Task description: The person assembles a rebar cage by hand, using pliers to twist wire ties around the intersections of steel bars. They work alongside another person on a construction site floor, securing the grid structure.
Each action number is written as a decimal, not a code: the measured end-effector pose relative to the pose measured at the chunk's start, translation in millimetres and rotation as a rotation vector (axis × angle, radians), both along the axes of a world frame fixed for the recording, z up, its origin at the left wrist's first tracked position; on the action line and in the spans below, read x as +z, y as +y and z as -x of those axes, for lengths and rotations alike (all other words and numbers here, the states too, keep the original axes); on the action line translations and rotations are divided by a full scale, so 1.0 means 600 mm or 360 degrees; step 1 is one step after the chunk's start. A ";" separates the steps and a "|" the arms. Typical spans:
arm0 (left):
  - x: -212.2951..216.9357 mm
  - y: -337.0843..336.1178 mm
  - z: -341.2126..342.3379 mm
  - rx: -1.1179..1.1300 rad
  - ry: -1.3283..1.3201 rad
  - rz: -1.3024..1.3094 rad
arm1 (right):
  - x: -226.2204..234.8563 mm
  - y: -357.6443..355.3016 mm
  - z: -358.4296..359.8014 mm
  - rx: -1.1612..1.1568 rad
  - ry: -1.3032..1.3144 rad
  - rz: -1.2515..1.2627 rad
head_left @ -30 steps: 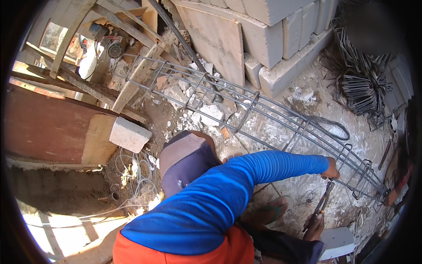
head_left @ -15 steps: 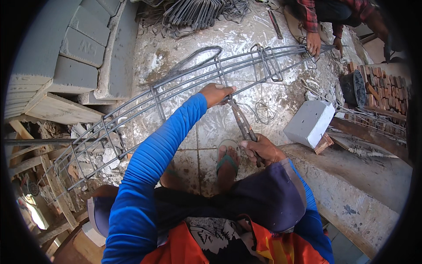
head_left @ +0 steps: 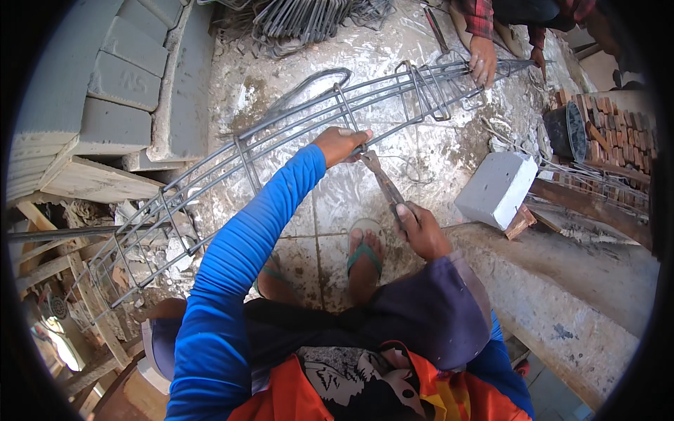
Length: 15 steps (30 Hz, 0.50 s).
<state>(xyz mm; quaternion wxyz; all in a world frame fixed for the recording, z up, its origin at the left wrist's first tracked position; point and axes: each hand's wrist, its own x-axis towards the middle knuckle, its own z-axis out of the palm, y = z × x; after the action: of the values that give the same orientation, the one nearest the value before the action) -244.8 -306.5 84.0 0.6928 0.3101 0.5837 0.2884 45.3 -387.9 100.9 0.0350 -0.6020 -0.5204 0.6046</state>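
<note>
A long rebar cage [head_left: 295, 123] of steel bars and stirrups lies across the concrete floor, running from lower left to upper right. My left hand [head_left: 342, 144], in a blue sleeve, grips one of its bars near the middle. My right hand [head_left: 421, 228] holds rusty pincers [head_left: 382, 184], whose jaws meet the cage right beside my left hand. My foot in a green sandal [head_left: 364, 256] stands just below. At the top right, another person's hand [head_left: 483, 62] rests on the far end of the cage.
Grey concrete blocks [head_left: 116, 77] are stacked at the left. A white block [head_left: 495, 188] sits right of the pincers on a concrete ledge [head_left: 576, 295]. A pile of bent stirrups [head_left: 309, 17] lies at the top. Red bricks [head_left: 604, 133] and a bucket [head_left: 567, 130] stand at the right.
The view has swung around from a side angle to looking down over my arms. Since half a second ago my hands hold their grip, with the pincers staying at the same joint.
</note>
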 end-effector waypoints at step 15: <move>-0.017 0.001 0.014 -0.0082 0.0045 0.0026 | 0.045 0.006 0.031 0.0351 -0.0761 -0.1455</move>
<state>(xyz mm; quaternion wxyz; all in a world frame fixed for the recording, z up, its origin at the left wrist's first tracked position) -253.0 -306.2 74.0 0.6942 0.3234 0.5875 0.2614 27.0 -384.2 128.0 0.1105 -0.5881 -0.7847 0.1616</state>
